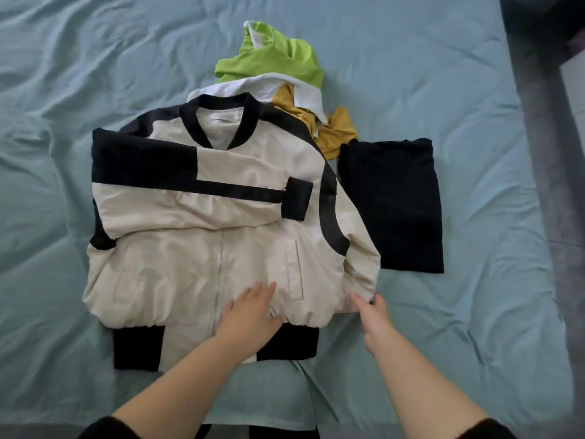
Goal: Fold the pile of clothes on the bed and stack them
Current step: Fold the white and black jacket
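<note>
One jacket (221,198): left hand (250,315) flat (right hand (372,315) pinches sleeve (361,264)).

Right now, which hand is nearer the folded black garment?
Right. The right hand pinches the jacket by its sleeve, just below the folded black garment; the left hand lies flat near the jacket's zipper, farther left.

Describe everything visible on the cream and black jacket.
The jacket, cream fabric with black collar, cuff, hem band and stripes, lies face up, zipped, on the teal bed sheet. One sleeve is folded across the chest; the other lies along its side, pinched near its end by the right hand. The left hand presses flat above the hem. Its collar overlaps the unfolded pile.
</note>
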Tool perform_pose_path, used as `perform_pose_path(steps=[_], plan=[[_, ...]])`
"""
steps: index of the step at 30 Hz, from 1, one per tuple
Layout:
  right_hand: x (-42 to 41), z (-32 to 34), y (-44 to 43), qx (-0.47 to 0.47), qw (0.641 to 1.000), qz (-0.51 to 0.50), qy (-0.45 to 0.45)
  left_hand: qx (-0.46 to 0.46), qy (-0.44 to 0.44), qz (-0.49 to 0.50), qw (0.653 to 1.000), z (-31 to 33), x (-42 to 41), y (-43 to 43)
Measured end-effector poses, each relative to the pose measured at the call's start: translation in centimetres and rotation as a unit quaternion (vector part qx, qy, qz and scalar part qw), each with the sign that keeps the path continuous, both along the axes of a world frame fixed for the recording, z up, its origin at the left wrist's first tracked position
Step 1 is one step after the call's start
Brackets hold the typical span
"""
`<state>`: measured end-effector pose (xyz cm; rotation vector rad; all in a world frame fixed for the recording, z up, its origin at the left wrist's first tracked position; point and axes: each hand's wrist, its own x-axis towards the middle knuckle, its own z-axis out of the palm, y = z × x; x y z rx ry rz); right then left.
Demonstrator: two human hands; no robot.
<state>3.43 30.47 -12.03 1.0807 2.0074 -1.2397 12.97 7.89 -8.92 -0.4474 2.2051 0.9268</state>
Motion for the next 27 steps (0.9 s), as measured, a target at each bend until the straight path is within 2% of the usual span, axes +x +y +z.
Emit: perform_pose_path(steps=[2,4,7,9,12,14,15,18,20,22,23,25,27], plan=[[-1.5,-0.2,0.3,-0.011,1.0,0.022,0.011,0.05,0.025,0.085,0.995,0.4,-0.8,2.3],[-2.5,0.7,1.2,-0.009,0.996,0.069,0.048,0.044,0.087,0.14,0.985,0.8,-1.6,5.1],[-3.7,3.1,3.1,-0.035,0.975,0.183,0.118,0.056,0.156,0.165,0.972,1.6,-3.2,10.3],[-4.5,5.0,4.3,-0.05,0.96,0.235,0.143,0.069,0.151,0.134,0.977,2.1,-4.6,13.6],[-6.3,7.9,6.1,-0.058,0.955,0.243,0.163,0.029,0.126,0.126,0.984,2.4,-6.8,17.3],[-7.7,9.6,7.3,-0.09,0.953,0.244,0.159,0.04,0.139,0.167,0.975,2.5,-8.3,18.9],[-8.3,10.3,8.0,-0.11,0.951,0.244,0.156,0.084,0.137,0.215,0.963,2.8,-9.0,19.5],[-9.2,11.5,10.7,-0.125,0.957,0.201,0.169,0.249,0.105,0.355,0.895,4.4,-11.3,20.9],[-9.3,11.2,12.8,-0.074,0.975,0.151,0.145,0.357,0.063,0.436,0.824,5.0,-12.5,21.5],[-8.8,10.7,14.7,-0.042,0.991,0.122,0.036,0.451,0.021,0.491,0.745,5.2,-13.3,22.1],[-8.6,10.4,15.4,-0.062,0.992,0.106,-0.036,0.478,0.008,0.51,0.715,5.2,-13.6,22.4],[-8.5,9.6,16.2,-0.172,0.976,0.033,-0.127,0.503,-0.006,0.534,0.68,5.2,-14.3,22.9],[-9.2,9.2,16.6,-0.237,0.966,-0.037,-0.1,0.512,-0.012,0.538,0.67,5.2,-14.7,23.3]])
